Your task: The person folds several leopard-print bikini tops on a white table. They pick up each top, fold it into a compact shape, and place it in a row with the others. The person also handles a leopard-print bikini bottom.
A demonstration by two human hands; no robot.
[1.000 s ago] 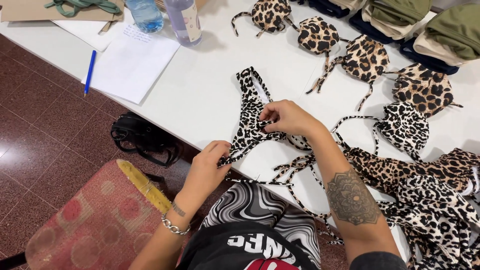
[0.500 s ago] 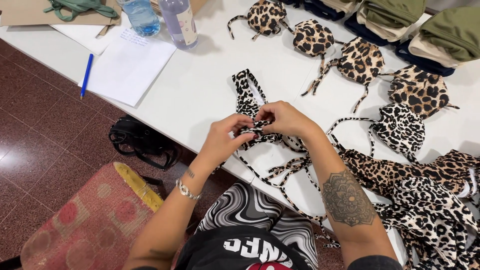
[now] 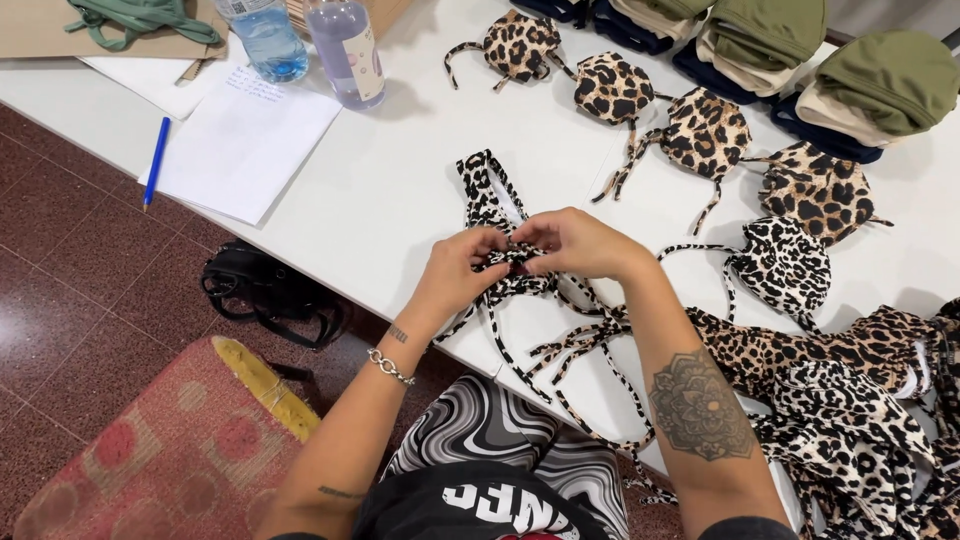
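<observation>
A black-and-white leopard-print bikini piece [image 3: 487,195] with long strings lies on the white table [image 3: 400,190] in front of me. My left hand [image 3: 461,270] and my right hand [image 3: 573,243] meet over its middle, both pinching and bunching the fabric. Its strings [image 3: 560,350] trail toward the table's near edge and hang over it. A finished folded black-and-white bundle [image 3: 783,265] sits just right of my right hand.
Several folded brown leopard bundles [image 3: 705,132] lie in a row behind. A pile of loose print pieces [image 3: 850,420] is at right. Folded green and beige garments [image 3: 880,80], two bottles [image 3: 345,50], paper [image 3: 245,145], a blue pen [image 3: 156,163]. A black bag [image 3: 265,295] on the floor.
My left hand has come up from the table's near edge to join my right hand, gathering the lower part of the piece into a bunch at the middle.
</observation>
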